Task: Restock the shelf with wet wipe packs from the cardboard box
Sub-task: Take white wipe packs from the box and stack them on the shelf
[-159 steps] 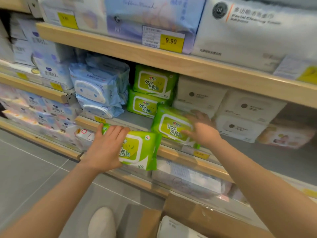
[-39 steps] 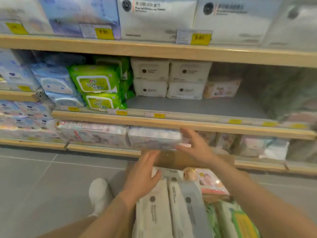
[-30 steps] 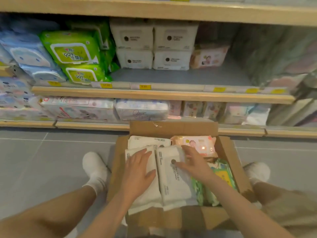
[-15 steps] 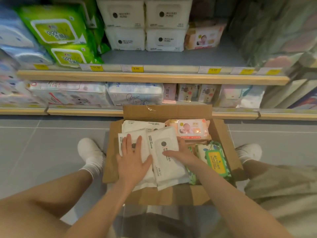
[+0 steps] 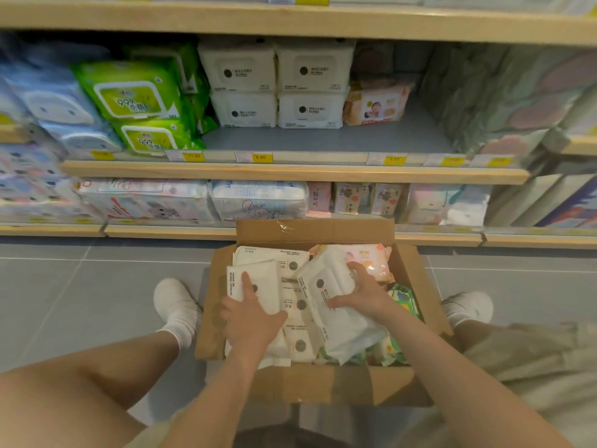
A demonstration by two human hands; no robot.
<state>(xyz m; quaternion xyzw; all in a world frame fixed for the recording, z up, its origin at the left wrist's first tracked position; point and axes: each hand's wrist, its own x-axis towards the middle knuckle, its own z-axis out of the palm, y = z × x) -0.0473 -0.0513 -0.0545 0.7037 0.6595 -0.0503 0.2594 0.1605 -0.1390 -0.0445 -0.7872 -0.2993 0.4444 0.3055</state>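
Observation:
An open cardboard box [image 5: 416,286] sits on the floor between my feet, filled with wet wipe packs. My right hand [image 5: 363,294] grips a white wet wipe pack [image 5: 336,305], which is tilted and raised above the others. My left hand [image 5: 250,315] lies flat on another white pack [image 5: 258,279] at the box's left side, fingers spread. A pink baby-wipe pack [image 5: 371,257] and green packs [image 5: 403,299] lie at the box's right. On the middle shelf [image 5: 290,171], white packs [image 5: 274,82] stand stacked two high, with bare grey shelf in front and to their right.
Green packs [image 5: 135,98] and blue packs [image 5: 55,98] fill the shelf's left part; a single pink pack [image 5: 374,105] stands right of the white stacks. The bottom shelf [image 5: 168,232] holds larger bundles. My white-socked feet [image 5: 176,305] flank the box on grey tile.
My view dropped from the shelf to the box. Both hands went from the shelf into the box; my right hand closed on a white pack and tilted it upward.

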